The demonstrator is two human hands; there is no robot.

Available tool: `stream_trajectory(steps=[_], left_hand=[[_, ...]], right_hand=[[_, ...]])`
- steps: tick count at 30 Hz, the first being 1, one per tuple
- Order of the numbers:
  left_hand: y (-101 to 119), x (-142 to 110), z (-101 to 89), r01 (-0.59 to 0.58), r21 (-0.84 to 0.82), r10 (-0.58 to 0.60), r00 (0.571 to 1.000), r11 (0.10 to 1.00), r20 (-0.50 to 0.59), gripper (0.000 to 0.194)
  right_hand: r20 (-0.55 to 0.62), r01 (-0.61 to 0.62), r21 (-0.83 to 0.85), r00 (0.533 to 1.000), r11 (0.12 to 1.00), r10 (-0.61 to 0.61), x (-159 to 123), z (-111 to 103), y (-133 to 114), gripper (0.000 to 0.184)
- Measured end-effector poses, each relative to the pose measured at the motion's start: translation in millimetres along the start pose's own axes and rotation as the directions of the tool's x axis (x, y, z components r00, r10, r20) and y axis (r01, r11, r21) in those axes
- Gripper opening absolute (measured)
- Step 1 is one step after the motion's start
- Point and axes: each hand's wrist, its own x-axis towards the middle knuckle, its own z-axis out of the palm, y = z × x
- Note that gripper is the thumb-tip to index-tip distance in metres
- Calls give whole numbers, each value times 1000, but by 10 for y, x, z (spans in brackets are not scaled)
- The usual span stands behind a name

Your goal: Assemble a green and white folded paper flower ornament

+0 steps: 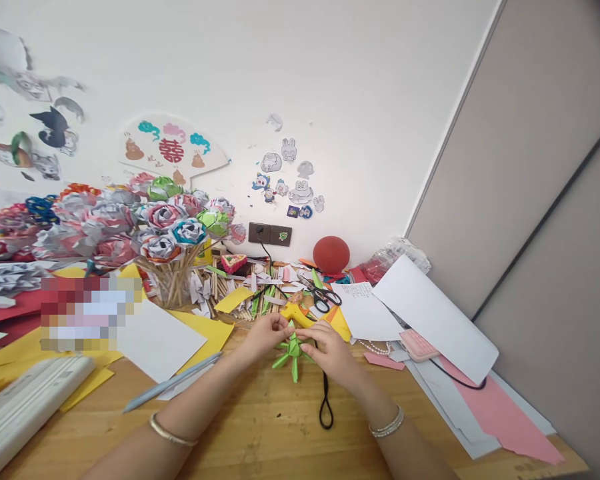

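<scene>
Between my two hands is a green folded-paper piece (293, 348) with several narrow strips sticking out around it, above the wooden table (260, 427). My left hand (266, 335) pinches its upper tip between thumb and fingers. From the other side my right hand (329, 348) closes on it, thumb near the middle and fingertips by the upper part. Just behind the hands lies a yellow glue gun (296, 315), partly hidden by my fingers. A black cord loop (326, 403) hangs down the table beside my right hand.
Black-handled scissors (325, 299) lie among paper scraps and sticks behind the hands. Paper flowers (165, 217) stand in a container at back left. A paper trimmer (35, 407) sits front left, a blue pen-like tool (170, 383) nearer. White and pink sheets (500, 407) cover the right side.
</scene>
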Motion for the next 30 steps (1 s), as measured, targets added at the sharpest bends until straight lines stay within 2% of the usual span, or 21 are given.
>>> stream_trajectory(steps=[6, 12, 18, 20, 22, 24, 26, 27, 30], left_hand=[[0, -2, 13, -23, -22, 22, 999, 999, -34, 28], [31, -3, -9, -69, -76, 69, 998, 995, -8, 31], [93, -33, -39, -110, -123, 105, 994, 986, -41, 32], [89, -30, -44, -126, -154, 121, 992, 980, -41, 32], [79, -21, -44, -142, -187, 135, 990, 972, -49, 32], [78, -18, -39, -156, -217, 147, 987, 963, -60, 32], [95, -30, -28, -170, -238, 158, 985, 956, -66, 31], [110, -41, -21, -176, -247, 164, 984, 953, -67, 30], [160, -87, 3, -188, -283, 183, 982, 941, -44, 26]], right_hand=[[15, 66, -40, 998, 997, -66, -12, -1, -37, 27], [-94, 33, 8, 995, 999, -33, 18, -63, -46, 23], [-106, 111, 21, 988, 994, -109, 9, -91, -99, 24], [-152, 121, 30, 982, 992, -115, 16, -115, -83, 24], [-257, 68, 51, 965, 996, -53, 31, -138, -31, 23], [-341, -48, 133, 936, 990, 91, 49, -143, 42, 21], [-285, -170, 286, 925, 943, 253, 64, -123, 106, 24], [-238, -210, 326, 926, 922, 295, 70, -107, 127, 24], [-178, -248, 341, 930, 907, 321, 80, -61, 135, 18]])
